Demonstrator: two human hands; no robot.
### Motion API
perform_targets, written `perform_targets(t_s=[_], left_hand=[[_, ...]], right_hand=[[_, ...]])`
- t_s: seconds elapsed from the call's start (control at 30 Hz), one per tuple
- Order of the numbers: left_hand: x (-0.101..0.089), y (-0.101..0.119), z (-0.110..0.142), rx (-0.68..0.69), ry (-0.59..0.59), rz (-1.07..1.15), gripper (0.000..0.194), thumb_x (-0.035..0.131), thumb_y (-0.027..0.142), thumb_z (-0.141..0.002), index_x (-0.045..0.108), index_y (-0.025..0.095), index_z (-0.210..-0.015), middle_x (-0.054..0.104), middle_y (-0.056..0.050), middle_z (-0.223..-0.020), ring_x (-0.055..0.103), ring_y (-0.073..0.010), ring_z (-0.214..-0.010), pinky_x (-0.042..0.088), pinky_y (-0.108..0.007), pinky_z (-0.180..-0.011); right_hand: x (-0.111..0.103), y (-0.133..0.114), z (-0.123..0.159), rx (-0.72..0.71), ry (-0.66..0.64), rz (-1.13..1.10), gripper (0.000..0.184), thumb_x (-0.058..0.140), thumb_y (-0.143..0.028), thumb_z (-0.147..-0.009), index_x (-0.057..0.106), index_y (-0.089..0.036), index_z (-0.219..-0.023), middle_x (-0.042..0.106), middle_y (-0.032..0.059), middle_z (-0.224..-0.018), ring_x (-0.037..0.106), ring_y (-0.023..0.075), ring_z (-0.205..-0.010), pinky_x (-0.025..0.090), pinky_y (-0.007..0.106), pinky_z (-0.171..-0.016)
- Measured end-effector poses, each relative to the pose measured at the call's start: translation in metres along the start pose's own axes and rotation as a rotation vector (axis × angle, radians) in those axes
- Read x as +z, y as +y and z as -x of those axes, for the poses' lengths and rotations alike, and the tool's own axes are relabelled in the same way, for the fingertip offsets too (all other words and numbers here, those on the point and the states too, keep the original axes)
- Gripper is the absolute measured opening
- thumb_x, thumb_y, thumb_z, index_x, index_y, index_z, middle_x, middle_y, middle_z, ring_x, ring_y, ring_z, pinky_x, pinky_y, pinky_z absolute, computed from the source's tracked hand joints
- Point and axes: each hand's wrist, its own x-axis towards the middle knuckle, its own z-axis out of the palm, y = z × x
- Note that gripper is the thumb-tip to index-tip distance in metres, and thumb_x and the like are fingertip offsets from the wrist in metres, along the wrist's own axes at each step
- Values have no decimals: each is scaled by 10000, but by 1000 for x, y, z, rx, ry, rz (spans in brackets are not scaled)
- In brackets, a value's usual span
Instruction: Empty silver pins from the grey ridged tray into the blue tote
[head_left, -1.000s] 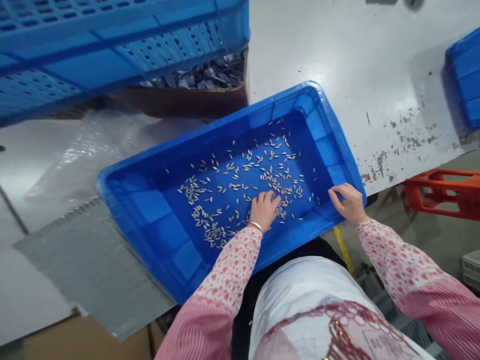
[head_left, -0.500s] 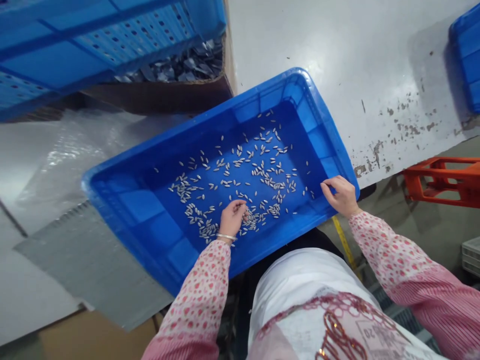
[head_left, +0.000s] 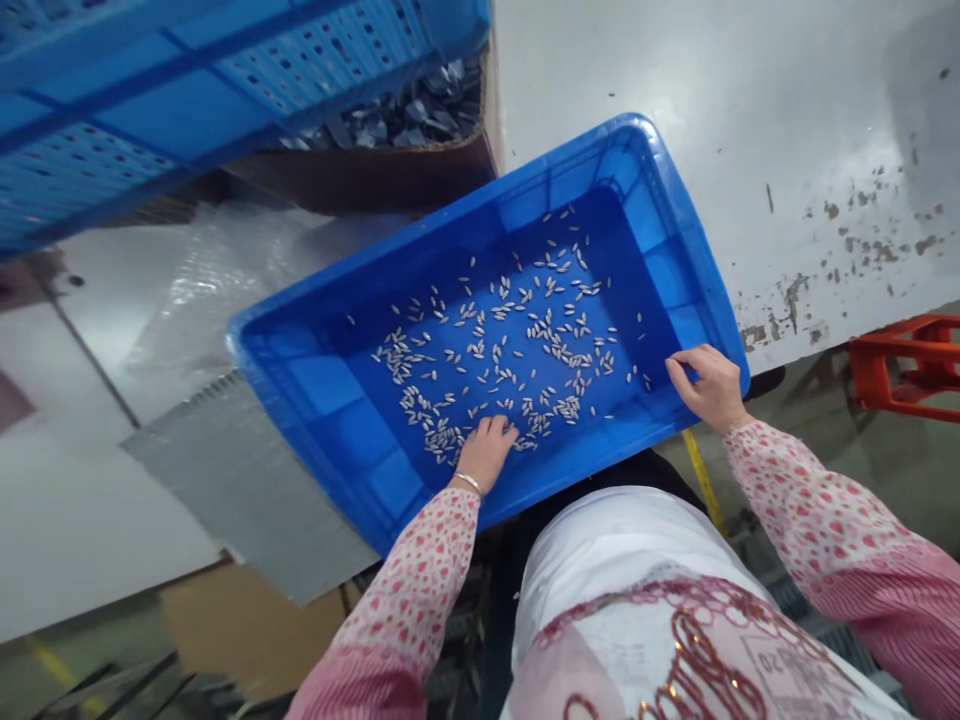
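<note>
A large blue plastic tub [head_left: 450, 215] sits at a slant before me, with many small silvery, seed-shaped pieces [head_left: 559, 345] scattered over its floor. My left hand [head_left: 487, 452] is palm down inside the near part of the tub, fingers a little apart and their tips among the pieces; what lies under the palm is hidden. My right hand [head_left: 709, 385] is over the tub's right wall near the front corner, thumb and fingers drawn together. Whether a piece is between them I cannot make out.
A blue perforated crate [head_left: 225, 100] overhangs a cardboard box [head_left: 375, 178] of dark shiny parts at upper left. Clear plastic film [head_left: 202, 270] and a grey sheet [head_left: 255, 480] lie left of the tub. The white table [head_left: 750, 130] has worn patches. An orange crate [head_left: 900, 370] stands at right.
My left hand has gone from a pinched, sideways pose to palm down with fingers spread on the pieces. My right hand keeps its place by the wall. The whole view has shifted slightly.
</note>
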Motion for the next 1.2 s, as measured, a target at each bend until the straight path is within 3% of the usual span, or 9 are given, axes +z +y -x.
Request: perform_targets(t_s=[0.2, 0.43, 0.63, 0.77, 0.87, 0.97, 1.03, 1.1, 1.2], left_hand=[[-4, -35, 14, -231, 191, 335, 127, 523, 248, -811, 604, 179, -881, 621, -66, -839, 624, -206, -798, 539, -380, -780], [-7, -46, 19, -419, 449, 762, 437, 509, 492, -800, 550, 139, -1054, 642, -61, -778, 622, -168, -596, 507, -272, -487], [-11, -45, 33, -393, 579, 848, 407, 636, 402, -698, 611, 156, -1021, 662, -93, -1000, 645, -222, -938, 560, -375, -825], [-10, -48, 45, -407, 695, 565, 452, 588, 256, -752, 561, 220, -1202, 527, -97, -1329, 499, -246, -1233, 471, -398, -992], [-7, -51, 53, -545, 564, 347, 554, 598, 217, -768, 464, 189, -1306, 465, -156, -1334, 550, -238, -1143, 491, -394, -957], [-2, -50, 61, -505, 156, 137, 546, 628, 216, -776, 480, 185, -1301, 515, -146, -1243, 609, -206, -1007, 476, -374, -971], [0, -46, 64, -439, -32, 59, 356, 650, 213, -762, 620, 226, -1116, 599, -92, -1099, 624, -213, -955, 486, -364, -940], [0, -42, 66, -430, -84, 40, 131, 645, 198, -758, 675, 230, -881, 638, -59, -914, 635, -226, -882, 499, -372, -892], [-6, -39, 62, -457, -22, 3, 158, 567, 184, -810, 646, 207, -944, 644, -84, -936, 629, -249, -906, 499, -404, -878]], right_hand=[[-2, -2, -1, -15, 2, 19, 133, 557, -274, -899, 629, -200, -816, 683, 31, -751, 608, 176, -697, 484, 305, -682], [-2, -3, -1, -3, -7, 60, 163, 553, -302, -895, 636, -202, -798, 681, 36, -734, 606, 176, -682, 482, 308, -668], [-2, -2, -1, 16, -24, 93, 196, 536, -331, -899, 640, -209, -788, 688, 43, -741, 617, 185, -689, 485, 317, -673], [-3, -1, -1, 19, -32, 109, 205, 534, -342, -899, 640, -209, -785, 690, 42, -735, 615, 185, -682, 482, 312, -669], [-3, 0, 0, 25, -38, 126, 204, 536, -345, -898, 647, -210, -791, 694, 40, -736, 615, 185, -680, 476, 307, -672], [-3, -1, 0, 19, -34, 147, 212, 538, -338, -896, 654, -200, -784, 700, 40, -739, 614, 175, -676, 469, 290, -672], [-3, -3, -1, 6, -28, 169, 224, 540, -331, -892, 657, -188, -765, 699, 43, -725, 610, 166, -664, 461, 274, -662], [-3, -3, -1, -16, -16, 188, 231, 548, -327, -886, 658, -179, -747, 694, 46, -701, 603, 159, -648, 455, 263, -648], [-2, -1, -1, -53, 15, 200, 231, 555, -327, -882, 656, -176, -739, 688, 43, -679, 597, 157, -636, 446, 259, -624]])
